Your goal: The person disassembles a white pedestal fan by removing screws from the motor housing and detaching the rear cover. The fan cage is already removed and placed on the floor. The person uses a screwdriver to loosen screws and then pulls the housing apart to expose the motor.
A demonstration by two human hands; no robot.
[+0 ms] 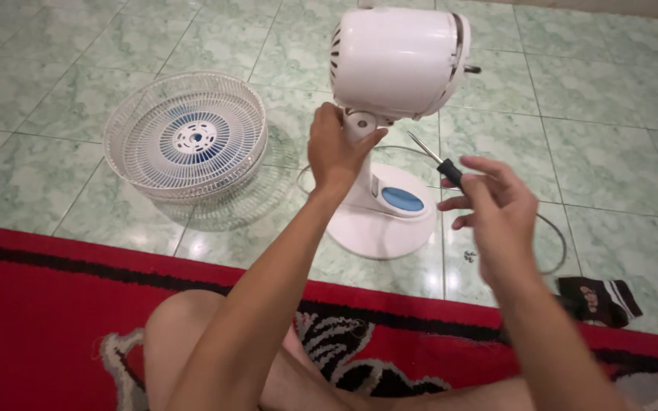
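Note:
A white desk fan body point(394, 61) stands on its round base point(378, 228) on the tiled floor, with no grille or blades on it. My left hand point(335, 148) grips the fan's neck just under the motor housing. My right hand point(496, 205) holds a screwdriver point(436, 158) with a black handle; its metal tip points up and left toward the neck joint, a little apart from it. A blue oval control panel point(403, 199) sits on the base.
The two white fan grilles point(186, 137) lie stacked on the floor at the left. A cord point(554, 228) loops around the base. Small screws point(469, 256) lie on the tile. A black sock point(599, 299) rests at the right. A red rug point(55, 320) is under my legs.

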